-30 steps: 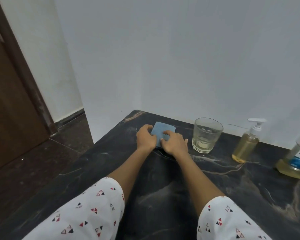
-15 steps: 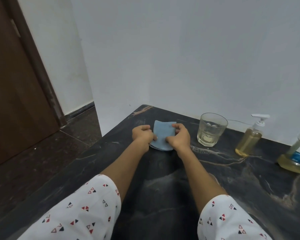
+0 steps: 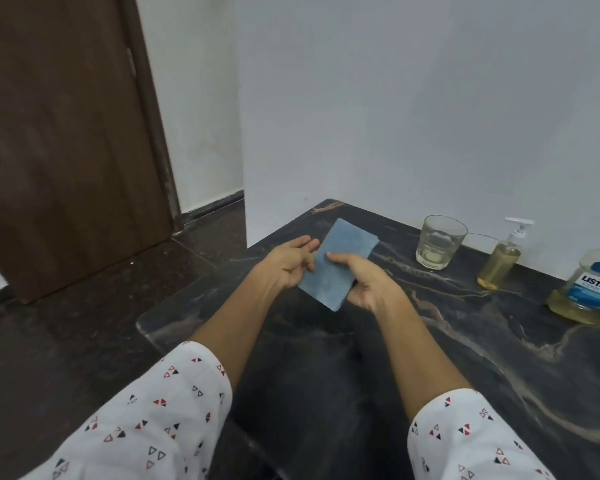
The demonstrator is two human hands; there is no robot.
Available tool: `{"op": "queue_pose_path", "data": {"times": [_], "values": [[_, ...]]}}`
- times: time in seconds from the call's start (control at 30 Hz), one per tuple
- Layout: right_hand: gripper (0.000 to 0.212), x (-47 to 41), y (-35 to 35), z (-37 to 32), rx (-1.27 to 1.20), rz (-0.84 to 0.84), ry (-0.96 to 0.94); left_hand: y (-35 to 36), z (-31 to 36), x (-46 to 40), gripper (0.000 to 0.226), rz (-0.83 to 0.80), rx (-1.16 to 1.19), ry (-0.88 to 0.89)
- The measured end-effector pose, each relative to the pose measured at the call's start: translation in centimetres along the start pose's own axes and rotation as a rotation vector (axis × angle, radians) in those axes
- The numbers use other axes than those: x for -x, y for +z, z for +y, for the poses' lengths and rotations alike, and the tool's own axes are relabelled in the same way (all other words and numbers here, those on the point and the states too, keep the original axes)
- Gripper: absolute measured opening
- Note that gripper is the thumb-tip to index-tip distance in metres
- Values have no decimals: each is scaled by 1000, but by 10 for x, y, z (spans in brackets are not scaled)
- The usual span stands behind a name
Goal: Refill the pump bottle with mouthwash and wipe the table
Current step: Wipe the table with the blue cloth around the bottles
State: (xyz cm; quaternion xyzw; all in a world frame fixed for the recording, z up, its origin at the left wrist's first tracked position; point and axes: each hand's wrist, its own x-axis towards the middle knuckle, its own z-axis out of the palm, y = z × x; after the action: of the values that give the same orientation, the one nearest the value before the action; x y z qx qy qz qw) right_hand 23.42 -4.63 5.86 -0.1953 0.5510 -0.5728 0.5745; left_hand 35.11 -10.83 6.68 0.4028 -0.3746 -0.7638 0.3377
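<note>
**Folded blue cloth held up between both hands over the table**

I see the right hand (image 3: pixel 368 284) gripping the folded blue cloth (image 3: pixel 336 268): thumb pressed on its top face near the middle, fingers wrapped under the right edge. The left hand (image 3: pixel 288 263) is at the cloth's left edge, fingers loosely spread and lying against it; I cannot tell if it actually pinches the cloth or only steadies it. The cloth is tilted, its near corner low between the wrists, its far end pointing toward the back corner of the table, and it looks lifted off the surface.

Below is the dark marble table (image 3: pixel 465 358), pale veins running across it. Well apart to the right of the hands, along the wall: a glass tumbler (image 3: pixel 440 241) with a little pale liquid at the bottom, then the pump bottle (image 3: pixel 503 259) with yellowish liquid and a white pump, then the Listerine mouthwash bottle (image 3: pixel 589 289), partly cut off by the frame edge, blue label, low liquid level. All three stand upright.

White sleeves (image 3: pixel 146 420) with small triangle print cover both forearms. Brown door (image 3: pixel 66 133) at far left, white wall (image 3: pixel 395 98) behind.
</note>
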Motion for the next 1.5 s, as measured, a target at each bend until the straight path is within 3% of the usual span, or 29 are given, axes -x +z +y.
{"op": "queue_pose_path", "data": {"times": [0.2, 0.3, 0.43, 0.53, 0.67, 0.83, 0.9, 1.03, 1.1, 1.2, 1.3, 1.43, 1.5], "values": [[29, 30, 30, 26, 32, 4, -89, -20, -10, 49, 57, 214, 396, 237], [30, 41, 40, 35, 55, 13, -94, -27, -18, 65, 44, 141, 444, 252], [32, 50, 59, 49, 120, -1, -96, -38, -29, 81, 26, 37, 368, 188], [32, 52, 73, 58, 159, 16, -96, -55, -29, 90, 32, 42, 301, 195], [24, 52, 94, 67, 179, 57, -103, -78, -31, 108, 36, 61, 127, 176], [38, 41, 109, 68, 250, 165, -226, -100, -52, 115, 28, 170, -158, 189], [44, 37, 110, 67, 427, 185, -402, -111, -61, 113, 37, 254, -256, 283], [57, 37, 107, 72, 1056, 173, -826, -134, -63, 112, 37, 415, -243, 412], [60, 34, 110, 80, 1314, 154, -812, -145, -59, 109, 38, 484, -212, 435], [52, 26, 113, 101, 1598, 15, -609, -161, -54, 104, 37, 596, -179, 478], [45, 20, 120, 116, 1710, 6, -704, -175, -51, 99, 35, 683, -174, 545], [73, 29, 120, 122, 1911, -186, -810, -185, -51, 91, 31, 719, -183, 661], [76, 38, 104, 124, 1962, -268, -903, -188, -52, 86, 28, 716, -190, 713]]}}
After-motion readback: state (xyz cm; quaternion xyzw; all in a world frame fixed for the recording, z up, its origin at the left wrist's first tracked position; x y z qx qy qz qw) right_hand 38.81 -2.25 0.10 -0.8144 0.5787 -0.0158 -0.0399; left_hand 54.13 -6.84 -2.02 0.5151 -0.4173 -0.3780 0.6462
